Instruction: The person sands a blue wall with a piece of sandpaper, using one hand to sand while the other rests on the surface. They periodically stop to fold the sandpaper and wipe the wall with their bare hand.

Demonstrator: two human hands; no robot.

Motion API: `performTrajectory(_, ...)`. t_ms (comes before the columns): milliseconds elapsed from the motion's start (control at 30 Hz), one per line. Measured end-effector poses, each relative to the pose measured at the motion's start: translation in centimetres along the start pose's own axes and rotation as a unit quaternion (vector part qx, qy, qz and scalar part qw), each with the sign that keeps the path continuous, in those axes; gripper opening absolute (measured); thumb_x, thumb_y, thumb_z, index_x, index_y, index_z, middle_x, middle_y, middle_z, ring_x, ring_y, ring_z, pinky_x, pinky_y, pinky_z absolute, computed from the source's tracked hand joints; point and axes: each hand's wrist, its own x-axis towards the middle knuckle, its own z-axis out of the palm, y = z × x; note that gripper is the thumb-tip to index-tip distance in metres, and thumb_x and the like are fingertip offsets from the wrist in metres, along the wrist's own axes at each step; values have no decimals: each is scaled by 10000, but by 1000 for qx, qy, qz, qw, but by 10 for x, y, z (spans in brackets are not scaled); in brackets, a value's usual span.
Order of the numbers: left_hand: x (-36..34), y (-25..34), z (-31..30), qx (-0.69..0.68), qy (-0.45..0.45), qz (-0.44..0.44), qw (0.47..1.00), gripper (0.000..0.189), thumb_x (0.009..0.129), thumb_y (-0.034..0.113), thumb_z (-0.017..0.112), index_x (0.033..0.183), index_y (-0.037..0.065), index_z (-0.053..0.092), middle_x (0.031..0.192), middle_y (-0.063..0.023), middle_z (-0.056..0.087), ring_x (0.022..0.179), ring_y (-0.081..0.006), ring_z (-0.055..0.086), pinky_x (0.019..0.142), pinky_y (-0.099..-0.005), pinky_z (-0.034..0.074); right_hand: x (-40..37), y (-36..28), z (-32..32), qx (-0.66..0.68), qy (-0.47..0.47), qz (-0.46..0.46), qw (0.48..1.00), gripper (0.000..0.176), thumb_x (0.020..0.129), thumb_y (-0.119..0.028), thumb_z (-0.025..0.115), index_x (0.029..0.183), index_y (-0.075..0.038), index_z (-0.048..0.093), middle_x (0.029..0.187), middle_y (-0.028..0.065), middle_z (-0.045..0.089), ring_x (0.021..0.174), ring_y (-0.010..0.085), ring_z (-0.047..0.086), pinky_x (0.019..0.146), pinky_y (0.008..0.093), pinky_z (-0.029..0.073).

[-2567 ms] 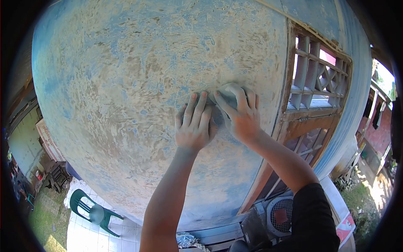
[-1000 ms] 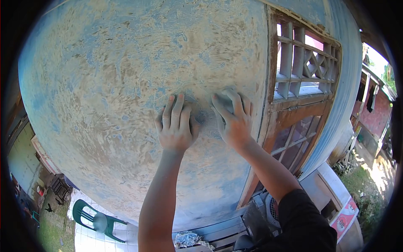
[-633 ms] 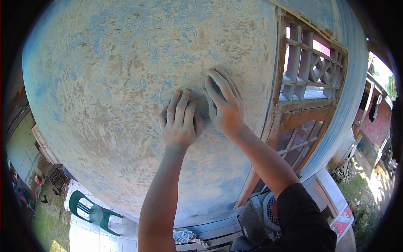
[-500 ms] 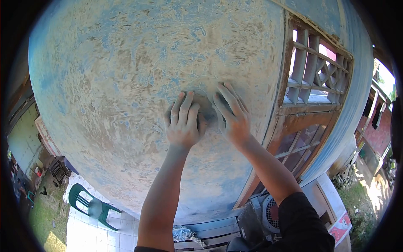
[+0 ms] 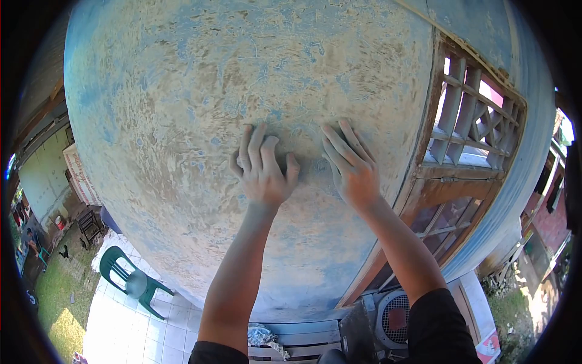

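Observation:
Both hands are raised against a scraped wall point(image 5: 182, 200) with patchy blue and beige paint. My left hand point(image 5: 264, 177) has its fingers apart and bent against the surface, with the thumb out to the side. To the right, my right hand point(image 5: 356, 176) lies with long, stretched fingers on the wall. Grey dust coats the fingers of both. I see nothing held in either hand, though what is under the palms and fingertips is hidden.
A wooden window frame with a lattice point(image 5: 470, 121) borders the wall on the right. Below are a fan-like unit with a round grille point(image 5: 394, 318), a slatted bench point(image 5: 303, 340) and a bundled cloth point(image 5: 264, 340). A green plastic chair point(image 5: 136, 282) stands on white tiles. A person point(image 5: 30, 242) is far left.
My hands have moved slightly apart, the right one rightward, and my left thumb has spread away from the fingers. The view has shifted, so the wall and window appear further right.

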Motion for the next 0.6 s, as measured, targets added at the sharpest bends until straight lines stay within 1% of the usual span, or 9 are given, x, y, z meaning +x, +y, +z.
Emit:
performTrajectory(33, 2, 0, 3, -1, 6, 6, 1000, 385, 976, 316, 599, 1283, 85, 572, 1562, -170, 527, 1501, -382, 442, 1125, -550, 299, -20, 6, -4, -18, -17, -2, 1000, 281, 939, -77, 717, 1211, -50, 781, 1514, 14, 637, 1478, 268, 532, 1179, 451, 514)
performTrajectory(100, 0, 8, 10, 2, 34, -33, 999, 412, 1001, 343, 581, 1305, 66, 557, 1582, -221, 501, 1511, -410, 429, 1139, -561, 290, -57, 15, -6, -30, -15, -9, 999, 284, 942, -62, 709, 1217, -47, 780, 1517, 23, 636, 1467, 270, 545, 1170, 446, 523)
performTrajectory(133, -1, 16, 8, 3, 10, -20, 1000, 419, 1021, 338, 560, 1325, 50, 543, 1605, -255, 472, 1524, -404, 421, 1147, -566, 286, -60, 17, -7, -39, -20, -19, 999, 288, 946, -47, 701, 1223, -44, 779, 1520, 33, 635, 1456, 273, 557, 1162, 440, 531)
performTrajectory(267, -6, 14, 10, 0, 2, -11, 1000, 408, 1025, 324, 551, 1322, 44, 546, 1611, -259, 471, 1520, -399, 432, 1141, -564, 287, -40, 1, 15, -3, 1, -4, 1000, 297, 948, -21, 684, 1233, -26, 767, 1520, 53, 634, 1438, 276, 576, 1159, 443, 533)
performTrajectory(333, -6, 13, 12, -19, 12, -12, 1000, 403, 1025, 318, 552, 1317, 40, 547, 1593, -257, 492, 1513, -393, 445, 1138, -564, 284, -4, -11, 22, 43, 19, 12, 999, 307, 951, -13, 674, 1248, -10, 752, 1522, 56, 632, 1438, 273, 574, 1162, 440, 530)
performTrajectory(467, -5, 14, 10, -22, 9, -15, 1000, 397, 1022, 299, 564, 1314, 30, 544, 1569, -260, 513, 1506, -409, 450, 1146, -562, 274, 24, -15, 17, 66, -6, 15, 998, 334, 945, -27, 683, 1274, -1, 734, 1526, 64, 625, 1443, 272, 567, 1172, 432, 522)
performTrajectory(533, -9, 16, 9, -31, -3, -22, 999, 398, 1026, 289, 564, 1322, 24, 538, 1576, -264, 503, 1514, -415, 435, 1154, -563, 269, 29, -12, 4, 90, -7, 1, 996, 288, 952, -34, 693, 1230, 10, 752, 1486, 71, 655, 1346, 286, 648, 1112, 438, 554)
performTrajectory(567, -9, 16, 7, -40, -4, -19, 999, 399, 1031, 279, 564, 1331, 19, 532, 1582, -268, 493, 1522, -421, 419, 1162, -564, 264, 29, -14, -7, 93, -8, 2, 996, 288, 952, -34, 693, 1230, 10, 752, 1486, 71, 655, 1346, 286, 648, 1112, 438, 554)
performTrajectory(600, -12, 20, 3, -38, -3, -17, 999, 399, 1031, 279, 564, 1331, 19, 532, 1582, -268, 493, 1522, -421, 419, 1162, -564, 264, 28, -17, -23, 175, -34, 74, 981, 257, 961, -64, 708, 1198, 22, 759, 1404, 98, 697, 1243, 287, 700, 1037, 422, 579)
